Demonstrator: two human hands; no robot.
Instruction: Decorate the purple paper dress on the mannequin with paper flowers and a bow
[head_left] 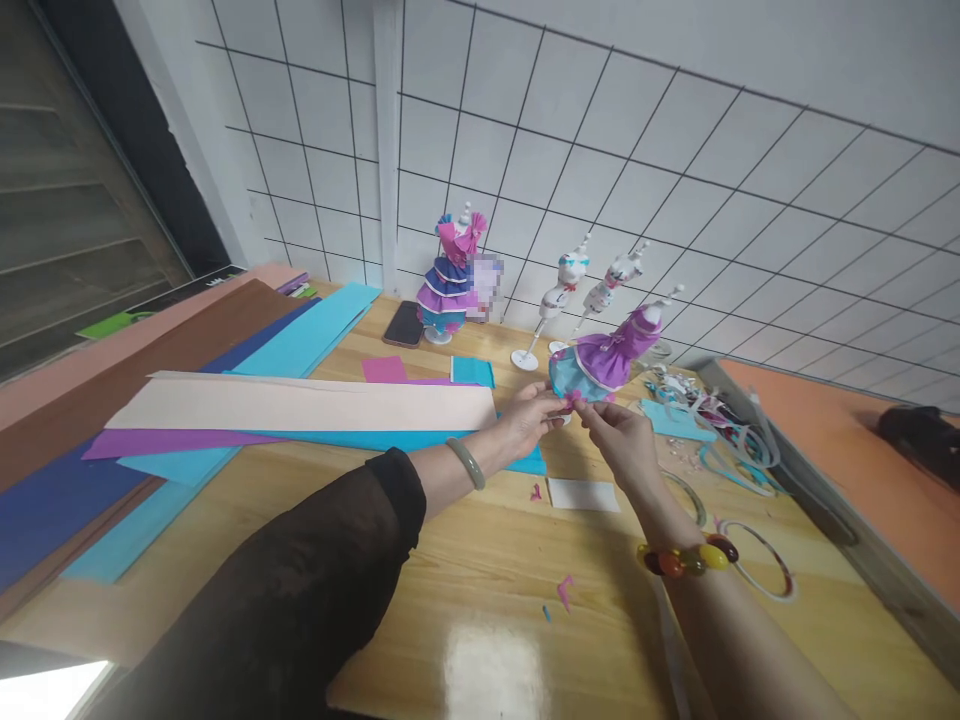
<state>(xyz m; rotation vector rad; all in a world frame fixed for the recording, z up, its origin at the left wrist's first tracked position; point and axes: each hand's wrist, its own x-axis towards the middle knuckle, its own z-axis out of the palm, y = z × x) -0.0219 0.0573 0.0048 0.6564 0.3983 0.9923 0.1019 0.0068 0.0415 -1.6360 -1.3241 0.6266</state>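
A small dress form wears a purple and light-blue paper dress and leans to the right. My left hand pinches the blue hem of that skirt from the left. Fingertips of my right hand are closed on a small pink paper flower at the same hem. Most of the form's base is hidden behind my hands. Beneath them on the table lie a white paper piece and a pink scrap.
Long coloured paper strips cover the left side. Behind stand a finished dress form, two bare forms and a phone. To the right are tangled ribbons, tape rings and a raised table edge.
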